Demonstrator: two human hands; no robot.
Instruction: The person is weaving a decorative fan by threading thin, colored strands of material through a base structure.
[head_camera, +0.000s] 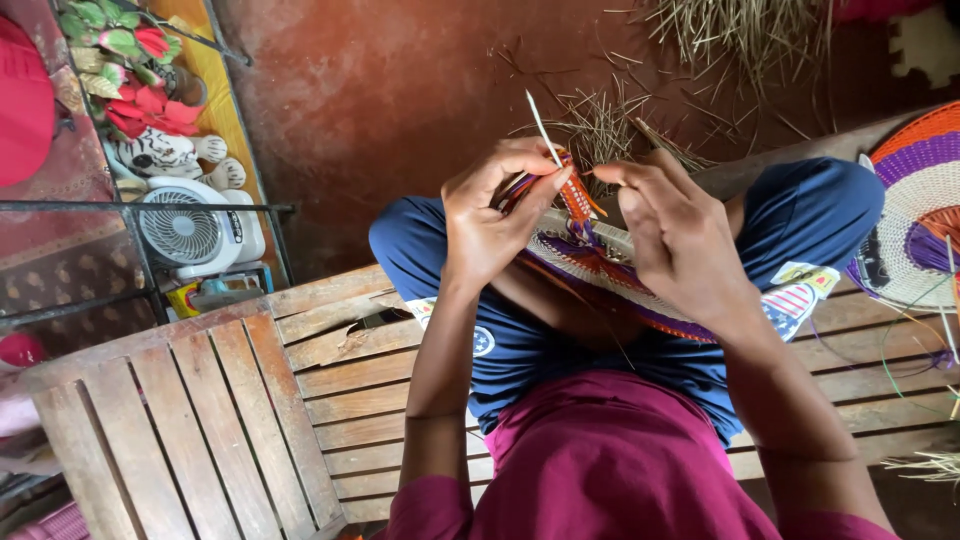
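Left hand (490, 215) has its grip pinched tight on a pale strand (543, 125) and the orange-purple coil end of the woven piece (600, 265), which rests across the lap. Right hand (675, 230) hovers just beside it, fingers curled and slack, gripping nothing I can make out. Several coloured rings look finished; the rim is still being worked, by my reckoning. A completed woven fan (915, 215) lies on the wooden bench (330, 390), loose straw (610, 125) on the floor beyond.

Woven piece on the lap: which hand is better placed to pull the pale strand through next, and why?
Probably the left hand: its fingertips already pinch the pale strand at the woven piece. The right hand hovers beside, fingers loose.
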